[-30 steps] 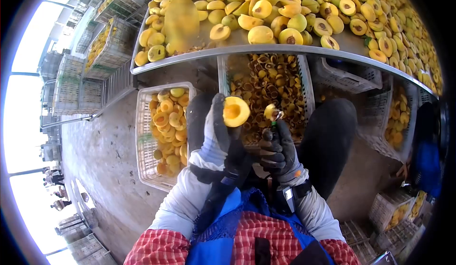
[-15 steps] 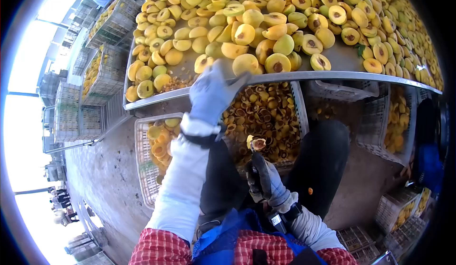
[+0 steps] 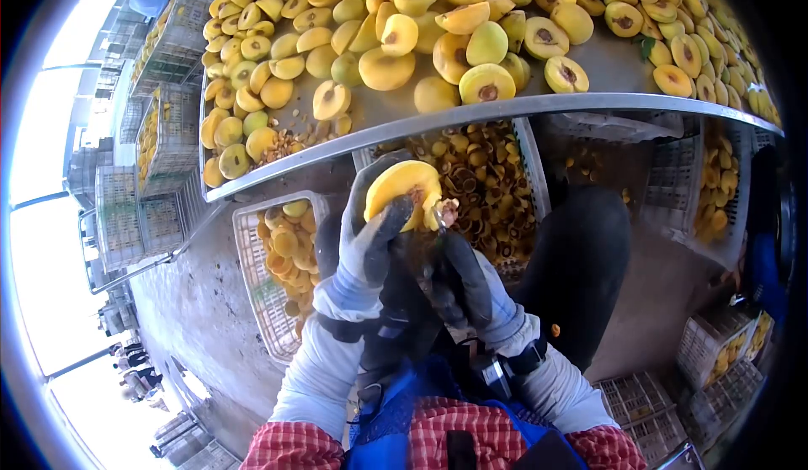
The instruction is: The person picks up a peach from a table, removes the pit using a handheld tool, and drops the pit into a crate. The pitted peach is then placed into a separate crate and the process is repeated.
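My left hand [image 3: 360, 255], in a grey-white glove with dark fingers, is closed round a yellow peach half [image 3: 394, 185], its hollowed cut side turned to the right. My right hand [image 3: 478, 293], gloved the same way, is wrapped round a small pitting tool [image 3: 442, 224]; its handle is hidden in the fingers. On the tool's tip, right against the peach half, sits a brownish scrap of pit and flesh [image 3: 448, 211]. Both hands are above my lap, in front of the metal table edge [image 3: 505, 108].
Many cut peach halves [image 3: 387, 70] are heaped on the table. Beneath it stands a crate of scooped-out scraps [image 3: 492, 192]. A white crate [image 3: 263, 293] with peach halves is at my left, and another crate [image 3: 673, 192] at the right. Stacked crates [image 3: 160, 192] line the far left.
My left hand has come back from the table edge with a peach half. My right hand has stayed low with the tool, now against the fruit. The view has shifted slightly.
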A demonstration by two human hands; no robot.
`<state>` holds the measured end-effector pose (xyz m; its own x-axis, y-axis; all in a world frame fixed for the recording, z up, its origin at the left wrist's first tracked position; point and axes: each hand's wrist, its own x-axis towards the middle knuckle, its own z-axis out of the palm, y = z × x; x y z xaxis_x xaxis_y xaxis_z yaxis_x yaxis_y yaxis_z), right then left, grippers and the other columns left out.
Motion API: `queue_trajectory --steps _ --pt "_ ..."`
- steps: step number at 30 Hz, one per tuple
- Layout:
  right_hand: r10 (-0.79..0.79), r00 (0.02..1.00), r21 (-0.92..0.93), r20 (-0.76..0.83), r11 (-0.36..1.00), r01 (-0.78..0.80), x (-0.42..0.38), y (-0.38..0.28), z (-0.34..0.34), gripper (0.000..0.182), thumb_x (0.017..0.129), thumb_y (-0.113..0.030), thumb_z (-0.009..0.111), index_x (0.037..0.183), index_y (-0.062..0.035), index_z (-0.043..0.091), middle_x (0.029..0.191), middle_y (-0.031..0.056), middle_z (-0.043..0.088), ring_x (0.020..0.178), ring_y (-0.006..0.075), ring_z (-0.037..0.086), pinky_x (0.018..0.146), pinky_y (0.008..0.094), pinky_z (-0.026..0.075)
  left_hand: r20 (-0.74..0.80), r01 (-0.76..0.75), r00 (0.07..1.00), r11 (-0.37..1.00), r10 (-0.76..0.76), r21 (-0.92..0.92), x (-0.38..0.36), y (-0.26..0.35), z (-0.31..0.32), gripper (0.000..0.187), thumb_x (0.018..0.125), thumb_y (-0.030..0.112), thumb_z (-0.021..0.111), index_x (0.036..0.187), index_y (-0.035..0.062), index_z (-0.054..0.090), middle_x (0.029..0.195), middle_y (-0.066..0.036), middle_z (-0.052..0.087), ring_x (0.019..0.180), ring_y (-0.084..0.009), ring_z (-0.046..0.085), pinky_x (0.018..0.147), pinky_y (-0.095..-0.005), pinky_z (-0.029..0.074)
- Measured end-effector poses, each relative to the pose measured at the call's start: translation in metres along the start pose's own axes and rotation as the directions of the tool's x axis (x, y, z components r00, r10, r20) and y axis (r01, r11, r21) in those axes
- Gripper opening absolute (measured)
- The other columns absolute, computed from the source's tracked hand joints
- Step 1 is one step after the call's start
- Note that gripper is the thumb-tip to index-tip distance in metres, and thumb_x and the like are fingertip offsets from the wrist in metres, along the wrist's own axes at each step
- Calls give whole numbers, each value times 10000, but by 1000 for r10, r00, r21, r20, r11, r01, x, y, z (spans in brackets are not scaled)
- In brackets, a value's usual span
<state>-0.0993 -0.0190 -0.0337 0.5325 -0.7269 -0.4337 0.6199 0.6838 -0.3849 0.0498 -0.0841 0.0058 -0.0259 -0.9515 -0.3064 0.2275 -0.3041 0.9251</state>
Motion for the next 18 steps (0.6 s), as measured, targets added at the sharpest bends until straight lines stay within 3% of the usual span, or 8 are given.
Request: queue_trajectory --steps 1,2,5,8,9,13,16,18 --pt "-46 983 -132 -177 991 22 6 7 -3 311 987 -306 409 968 -35 561 819 35 592 621 96 560 521 219 424 -78 67 995 997 -63 45 -11 2 -3 456 861 260 622 1231 25 498 1048 -73 614 885 -100 601 654 -185 472" --pt "-36 953 -96 -302 995 7 8 11 -3 251 984 -245 427 994 -32 557 886 34 605 661 103 579 552 245 446 -172 122 976 991 -131 -61 -18 -5 -10 445 872 291 620 1213 24 516 1026 -72 621 874 -98 601 650 -186 471" --pt "-393 906 -504 -156 821 269 -6 14 9 191 943 -189 493 1015 -21 545 859 88 624 677 202 615 588 318 462 -221 -26 974 998 36 49 -32 -20 -14 392 910 303 593 1150 -5 563 994 -78 629 876 -120 601 740 -232 488" --pt "-540 835 -859 107 373 351 -17 17 17 193 908 -167 541 1015 -7 536 823 162 620 699 316 622 599 369 462 -191 -113 972 985 137 128 -48 -25 -5 374 920 263 587 1152 -29 560 1023 -82 624 920 -130 585 813 -255 474" --pt "-621 774 -831 125 360 424 -15 23 16 200 889 -170 560 987 1 531 768 206 586 702 375 596 583 371 451 -177 -125 972 980 152 155 -54 -26 -3 369 922 247 585 1156 -37 557 1038 -83 622 938 -132 578 838 -260 467" --pt "-549 836 -793 -7 512 330 -26 22 24 163 897 -168 534 916 -7 513 723 182 563 662 347 592 570 372 436 -168 -221 955 964 244 147 -69 -29 1 348 919 213 586 1156 -40 555 1061 -91 617 959 -146 573 855 -266 459" --pt "-521 852 -806 53 481 344 -32 23 24 161 906 -168 518 910 -7 513 724 181 561 662 336 594 572 369 436 -172 -191 957 955 232 227 -74 -32 3 405 957 319 477 1148 -30 552 1023 -99 621 924 -164 594 844 -272 457" --pt "-530 845 -829 74 438 348 -34 26 21 174 910 -172 515 934 0 523 740 182 571 669 321 600 575 361 438 -153 -222 951 937 269 269 -78 -34 1 402 955 319 488 1148 -27 555 1024 -93 622 922 -154 593 836 -269 462"
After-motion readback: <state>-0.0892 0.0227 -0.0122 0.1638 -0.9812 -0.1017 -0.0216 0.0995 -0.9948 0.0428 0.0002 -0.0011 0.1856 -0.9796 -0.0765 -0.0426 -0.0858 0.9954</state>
